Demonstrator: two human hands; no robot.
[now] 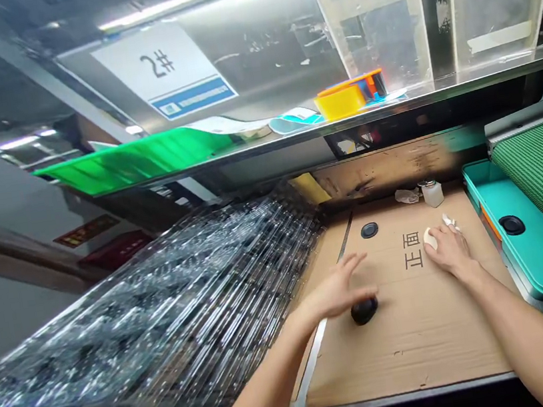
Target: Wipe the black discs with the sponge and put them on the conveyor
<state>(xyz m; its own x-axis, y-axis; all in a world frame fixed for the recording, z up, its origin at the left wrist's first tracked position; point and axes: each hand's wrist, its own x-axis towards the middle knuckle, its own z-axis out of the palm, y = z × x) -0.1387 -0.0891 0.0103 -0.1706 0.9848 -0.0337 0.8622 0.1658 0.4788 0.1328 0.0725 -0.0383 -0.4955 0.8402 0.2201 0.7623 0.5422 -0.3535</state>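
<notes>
On the cardboard sheet [413, 352], my left hand [336, 286] hung open just above a black rubber puck [365, 310]. My right hand [447, 249] lay half-curled against a small white wad [429, 238], though I cannot tell whether it gripped it. A stack of clear plastic sheets [165, 306] lay off to the left.

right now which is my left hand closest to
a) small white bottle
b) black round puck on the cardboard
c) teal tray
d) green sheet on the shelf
b: the open left hand hangs right beside and above the black round puck on the cardboard sheet, with the other listed things farther away.
</notes>
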